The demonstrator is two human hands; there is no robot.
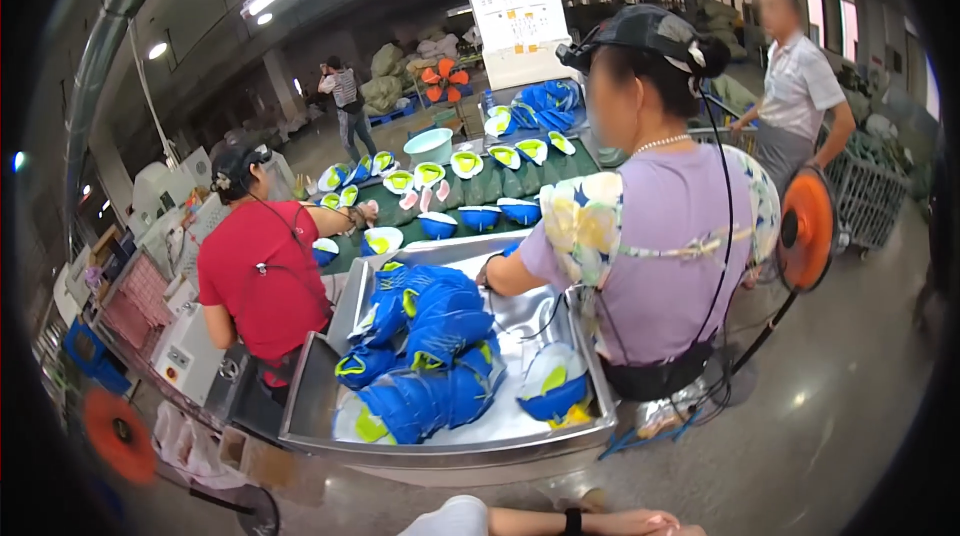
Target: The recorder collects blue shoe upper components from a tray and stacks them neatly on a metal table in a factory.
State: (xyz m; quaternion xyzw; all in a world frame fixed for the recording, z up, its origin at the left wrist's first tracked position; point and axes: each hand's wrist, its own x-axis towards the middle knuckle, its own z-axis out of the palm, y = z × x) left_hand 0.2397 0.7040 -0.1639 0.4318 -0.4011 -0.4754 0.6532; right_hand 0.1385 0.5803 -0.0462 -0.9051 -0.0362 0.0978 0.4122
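At the bottom edge my left forearm reaches from a pale grey sleeve toward the right, a black band on its wrist. My left hand (640, 521) is low in the picture, cut by the edge, and its fingers are too unclear to read. A sliver of skin beside it cannot be told apart as my right hand. Nearest ahead stands a metal tray table (450, 455). On it lie stacked blue pieces (410, 401) with lime-green lining that look like shoe uppers. A single blue and white piece (555, 396) sits apart at the tray's right.
A co-worker in red (262, 271) reaches over a green conveyor belt (505, 186) lined with similar pieces. Another in lilac (680, 246) reaches into the tray's far side. Orange fans (808, 229) stand right and lower left. A person in white (800, 81) stands by a grey cart (865, 196).
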